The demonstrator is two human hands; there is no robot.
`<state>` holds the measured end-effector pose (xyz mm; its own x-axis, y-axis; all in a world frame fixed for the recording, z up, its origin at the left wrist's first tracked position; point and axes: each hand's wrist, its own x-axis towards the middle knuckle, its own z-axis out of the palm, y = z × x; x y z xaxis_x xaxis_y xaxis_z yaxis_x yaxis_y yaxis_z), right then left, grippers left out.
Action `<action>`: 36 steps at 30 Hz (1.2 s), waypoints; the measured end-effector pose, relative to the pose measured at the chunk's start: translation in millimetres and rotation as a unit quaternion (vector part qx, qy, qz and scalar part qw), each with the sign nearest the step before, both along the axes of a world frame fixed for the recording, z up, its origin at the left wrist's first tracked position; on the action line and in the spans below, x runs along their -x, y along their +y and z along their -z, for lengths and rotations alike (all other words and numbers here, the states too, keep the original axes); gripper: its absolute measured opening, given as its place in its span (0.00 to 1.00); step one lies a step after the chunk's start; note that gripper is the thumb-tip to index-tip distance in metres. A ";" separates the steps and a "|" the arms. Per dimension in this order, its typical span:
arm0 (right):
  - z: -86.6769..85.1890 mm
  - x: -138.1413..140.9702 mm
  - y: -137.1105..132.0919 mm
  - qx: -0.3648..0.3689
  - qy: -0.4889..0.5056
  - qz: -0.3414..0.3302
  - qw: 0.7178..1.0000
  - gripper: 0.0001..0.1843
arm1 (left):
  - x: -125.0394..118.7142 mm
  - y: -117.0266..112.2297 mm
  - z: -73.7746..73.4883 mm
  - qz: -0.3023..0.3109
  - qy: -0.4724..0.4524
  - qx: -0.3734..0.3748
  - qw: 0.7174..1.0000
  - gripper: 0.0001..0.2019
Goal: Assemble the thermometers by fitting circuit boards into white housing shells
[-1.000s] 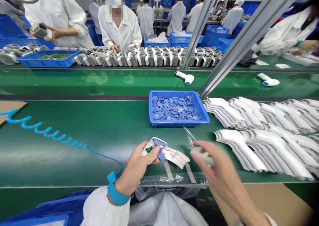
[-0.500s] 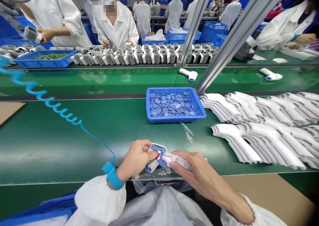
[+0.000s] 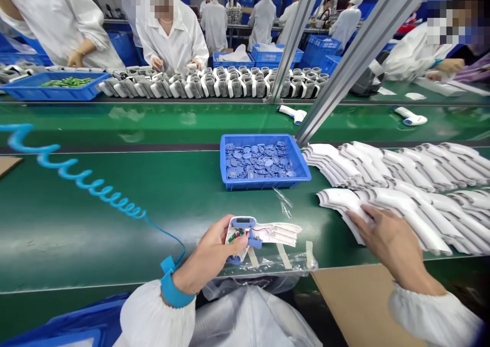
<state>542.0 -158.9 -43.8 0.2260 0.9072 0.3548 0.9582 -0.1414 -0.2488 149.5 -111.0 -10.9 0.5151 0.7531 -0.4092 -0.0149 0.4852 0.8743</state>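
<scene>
My left hand (image 3: pixel 209 257) is closed round an open white thermometer half-shell (image 3: pixel 264 232) with a green circuit board, red wire and blue trigger showing inside; it is held just above the green table's near edge. My right hand (image 3: pixel 386 237) rests on the nearest white shell (image 3: pixel 344 204) in the overlapping rows of shells at the right, with its fingers curled over that shell's edge. A blue wrist strap (image 3: pixel 172 288) with a coiled cord (image 3: pixel 76 176) is on my left wrist.
A blue tray (image 3: pixel 264 183) of small blue-grey parts stands in the middle of the table. Strips of tape (image 3: pixel 283 255) hang at the near edge above a plastic bag. Two metal struts (image 3: pixel 344 56) rise behind the tray. Finished thermometers (image 3: pixel 293 113) lie on the conveyor; co-workers stand beyond.
My right hand left the half-shell in my left hand and moved right onto the rows of white shells. The left hand stayed put with its shell.
</scene>
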 end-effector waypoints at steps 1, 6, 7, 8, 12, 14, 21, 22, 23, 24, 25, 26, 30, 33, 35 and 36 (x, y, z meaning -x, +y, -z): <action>-1.6 1.2 1.2 0.013 -0.017 0.003 1.000 0.22 | -0.7 0.3 -0.5 0.000 0.000 0.000 1.000 0.18; -27.5 40.5 -2.9 -0.027 -0.120 0.023 0.992 0.22 | 3.7 3.7 -3.3 0.009 0.009 -0.009 1.000 0.20; -34.0 56.0 -5.5 -0.061 -0.118 -0.009 0.991 0.22 | 5.1 4.7 -4.0 0.015 0.022 -0.021 0.999 0.21; -40.0 73.5 -8.1 -0.085 -0.112 -0.052 0.989 0.22 | 6.3 5.8 -4.5 0.020 0.035 -0.032 0.999 0.21; -54.8 150.8 -13.5 -0.099 -0.114 -0.216 0.965 0.15 | 7.5 8.7 -2.9 0.027 0.030 -0.072 0.997 0.23; -54.3 181.5 -10.8 -0.085 -0.120 -0.254 0.956 0.17 | 6.7 8.9 0.5 0.035 0.039 -0.094 0.994 0.24; -48.0 197.9 10.6 0.178 0.105 -0.254 0.945 0.19 | 7.3 5.7 5.1 0.023 0.135 -0.207 0.969 0.18; -50.7 194.1 12.7 0.220 0.164 -0.254 0.928 0.17 | 7.7 5.3 3.5 0.040 0.127 -0.207 0.969 0.19; -53.8 191.0 14.5 0.250 0.217 -0.259 0.907 0.15 | 8.0 5.2 1.8 0.056 0.124 -0.209 0.968 0.19; -56.6 189.1 15.9 0.267 0.263 -0.268 0.888 0.15 | 8.1 5.3 0.1 0.071 0.126 -0.213 0.966 0.19; -58.7 188.5 17.0 0.272 0.298 -0.274 0.873 0.16 | 7.9 5.6 -1.3 0.081 0.132 -0.220 0.963 0.18; -59.7 189.2 17.8 0.268 0.322 -0.274 0.866 0.17 | 7.6 6.0 -2.2 0.088 0.138 -0.227 0.960 0.17; -54.6 195.7 19.6 0.228 0.365 -0.244 0.869 0.15 | 7.4 6.1 -1.4 0.089 0.165 -0.236 0.954 0.17; -51.6 198.1 20.6 0.209 0.377 -0.274 0.860 0.11 | 9.0 3.9 0.4 0.088 0.243 -0.268 0.928 0.13; -53.0 203.0 22.3 0.183 0.373 -0.291 0.862 0.13 | 8.9 2.5 0.0 0.088 0.266 -0.290 0.915 0.13; -54.2 207.9 23.8 0.166 0.369 -0.290 0.867 0.15 | 8.1 2.1 -0.7 0.087 0.261 -0.294 0.916 0.12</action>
<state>334.1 -135.1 10.3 -0.2475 0.9689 0.0056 0.4889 0.1298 -0.8626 141.3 -108.9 -10.2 0.4976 0.8476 -0.1844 0.5119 -0.1153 0.8513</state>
